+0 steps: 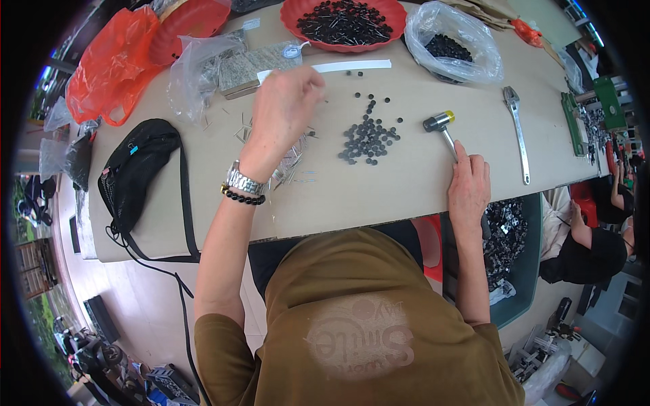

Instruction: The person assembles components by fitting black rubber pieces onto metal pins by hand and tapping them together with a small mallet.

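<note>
My right hand [469, 183] is closed round the handle of a small mallet [440, 122], whose head is black at one end and yellow at the other. The mallet lies low over the table, right of a loose heap of small black round caps [365, 142]. My left hand [288, 101] is raised over a scatter of thin metal pins [290, 166]. Its fingers are curled together and partly blurred; whatever they hold is too small or hidden to make out. A white strip [355, 65] lies just beyond it.
At the back stand a red dish [288, 27] of black-headed pins and a clear bag [484, 54] of black caps. An adjustable wrench [518, 135] lies to the right. Leftward are a black pouch [139, 176] and an orange bag [112, 68]. A green bin [531, 264] sits below the table edge.
</note>
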{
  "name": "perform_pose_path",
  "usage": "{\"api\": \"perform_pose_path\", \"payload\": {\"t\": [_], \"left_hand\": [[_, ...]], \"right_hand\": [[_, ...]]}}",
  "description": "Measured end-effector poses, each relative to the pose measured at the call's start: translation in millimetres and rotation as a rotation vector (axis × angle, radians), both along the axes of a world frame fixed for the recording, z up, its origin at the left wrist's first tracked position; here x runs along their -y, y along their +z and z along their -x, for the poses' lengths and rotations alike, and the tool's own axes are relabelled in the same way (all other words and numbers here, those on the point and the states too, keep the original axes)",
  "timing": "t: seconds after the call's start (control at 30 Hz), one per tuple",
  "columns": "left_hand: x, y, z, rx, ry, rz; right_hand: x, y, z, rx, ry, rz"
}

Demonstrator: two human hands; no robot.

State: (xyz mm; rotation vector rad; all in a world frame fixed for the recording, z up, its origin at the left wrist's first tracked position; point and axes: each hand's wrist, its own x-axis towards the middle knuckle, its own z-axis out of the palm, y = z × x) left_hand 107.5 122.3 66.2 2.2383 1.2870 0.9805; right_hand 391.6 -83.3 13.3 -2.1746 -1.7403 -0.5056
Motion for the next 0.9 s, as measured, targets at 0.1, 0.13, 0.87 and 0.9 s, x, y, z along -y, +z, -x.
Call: {"api": "perform_pose_path", "payload": {"t": [0.1,0.13,0.87,0.9], "left_hand": [[-1,-19,9,-0.169,-0.195,-0.011],[-4,-21,11,-0.238,-0.252,-0.01],[-19,-27,-10,-0.434,-0.364,-0.165],[-20,-26,-12,-0.431,-0.36,-0.16]], "right_hand": [[0,0,-1,0.003,0.005,-0.007],[0,1,-1,0.004,0.007,-0.014],[-40,33,83,-0.144,0.284,-0.12],[-39,32,83,-0.155,0.283,-0.114]]}}
